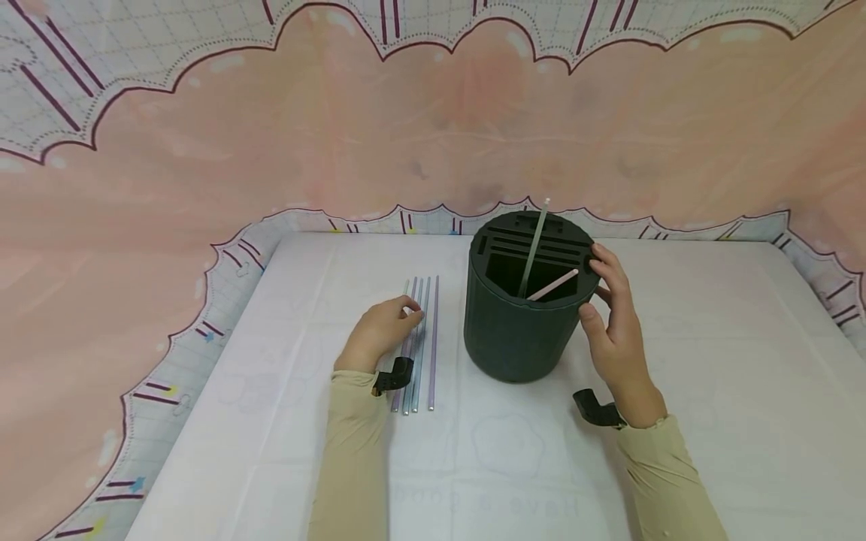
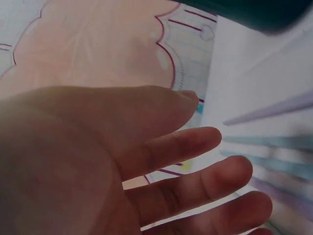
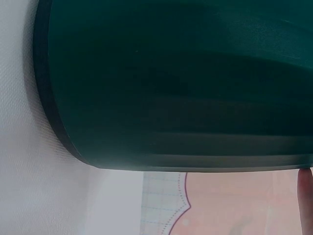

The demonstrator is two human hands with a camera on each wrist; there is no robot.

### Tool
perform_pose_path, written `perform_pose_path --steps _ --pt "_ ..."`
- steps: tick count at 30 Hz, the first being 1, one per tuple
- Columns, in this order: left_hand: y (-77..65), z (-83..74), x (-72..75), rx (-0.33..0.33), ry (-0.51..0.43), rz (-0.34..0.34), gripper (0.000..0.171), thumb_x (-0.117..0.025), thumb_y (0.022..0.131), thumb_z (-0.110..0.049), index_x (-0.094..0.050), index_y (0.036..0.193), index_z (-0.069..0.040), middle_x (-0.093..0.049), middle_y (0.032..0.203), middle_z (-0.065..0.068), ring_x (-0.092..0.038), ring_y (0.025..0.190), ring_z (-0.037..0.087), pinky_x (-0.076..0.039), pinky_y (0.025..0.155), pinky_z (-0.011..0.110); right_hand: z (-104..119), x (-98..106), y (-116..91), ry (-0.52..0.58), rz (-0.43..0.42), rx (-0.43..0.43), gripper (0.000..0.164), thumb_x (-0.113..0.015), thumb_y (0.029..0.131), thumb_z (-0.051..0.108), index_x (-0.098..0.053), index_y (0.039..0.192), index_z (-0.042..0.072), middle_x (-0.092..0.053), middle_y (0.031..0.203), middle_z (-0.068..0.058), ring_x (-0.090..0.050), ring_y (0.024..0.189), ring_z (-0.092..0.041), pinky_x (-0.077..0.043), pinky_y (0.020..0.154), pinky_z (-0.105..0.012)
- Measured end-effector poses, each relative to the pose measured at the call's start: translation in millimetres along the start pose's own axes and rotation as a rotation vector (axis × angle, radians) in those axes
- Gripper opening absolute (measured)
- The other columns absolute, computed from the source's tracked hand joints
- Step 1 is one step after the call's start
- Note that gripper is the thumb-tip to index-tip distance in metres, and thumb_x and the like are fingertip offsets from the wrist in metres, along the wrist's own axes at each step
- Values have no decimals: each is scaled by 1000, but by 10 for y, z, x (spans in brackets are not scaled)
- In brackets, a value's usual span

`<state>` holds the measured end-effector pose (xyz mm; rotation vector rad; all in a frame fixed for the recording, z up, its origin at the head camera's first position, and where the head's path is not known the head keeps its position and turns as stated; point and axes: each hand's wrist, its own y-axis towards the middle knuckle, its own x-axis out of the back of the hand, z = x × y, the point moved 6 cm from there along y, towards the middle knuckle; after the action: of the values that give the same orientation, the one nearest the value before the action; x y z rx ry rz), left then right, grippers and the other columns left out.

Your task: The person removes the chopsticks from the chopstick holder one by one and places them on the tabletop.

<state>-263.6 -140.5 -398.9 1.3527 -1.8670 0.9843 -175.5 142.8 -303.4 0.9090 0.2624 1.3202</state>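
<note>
A dark green round holder (image 1: 510, 338) with a slotted top stands upright on the white table. Out of its front opening lean a pale greenish stick (image 1: 535, 246) and a shorter-looking pinkish stick (image 1: 555, 285). My right hand (image 1: 619, 338) rests against the holder's right side, fingertips at the rim and thumb lower on the wall. To the left, several thin lilac and pale blue sticks (image 1: 416, 372) lie side by side. My left hand (image 1: 379, 332) is over their upper part, fingers loosely bent; in the left wrist view nothing shows between thumb and fingers.
The white tabletop (image 1: 271, 391) extends around the holder and sticks. Its far edge runs just behind the holder. Beyond it lies a peach cloth (image 1: 379, 143) with a scalloped, line-patterned border. A black wrist camera sits on each wrist.
</note>
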Motion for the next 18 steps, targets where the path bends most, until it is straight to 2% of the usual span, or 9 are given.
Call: perform_pose_path --steps 3,7,11,18 --pt "-28 -126 62 -36 22 -16 28 -49 90 -36 -59 107 -18 -59 94 4 -53 80 20 -43 71 37 1 -7 10 -2 -1 -3 60 -42 93 40 -34 127 -9 -27 140 -20 -26 128 -30 -30 95 -25" --pt "-80 -305 190 -106 39 -88 28 -49 90 -36 -59 109 -17 -58 89 1 -52 73 17 -43 63 32 3 -15 25 -6 -3 -5 60 -42 93 40 -34 126 -9 -27 140 -20 -26 128 -30 -30 95 -25" --pt "-168 -516 351 -192 34 -223 27 -50 90 -33 -59 110 -18 -57 84 -4 -51 69 12 -41 57 27 2 -19 34 -8 -5 -6 61 -42 93 40 -34 126 -9 -27 140 -20 -26 128 -30 -30 95 -25" --pt "-477 -977 550 -397 -25 -492 17 -53 89 -24 -62 101 -16 -54 81 -5 -51 70 11 -41 57 23 -10 -19 26 -10 -4 -10 61 -42 92 40 -33 127 -9 -27 140 -19 -26 128 -30 -30 95 -25"
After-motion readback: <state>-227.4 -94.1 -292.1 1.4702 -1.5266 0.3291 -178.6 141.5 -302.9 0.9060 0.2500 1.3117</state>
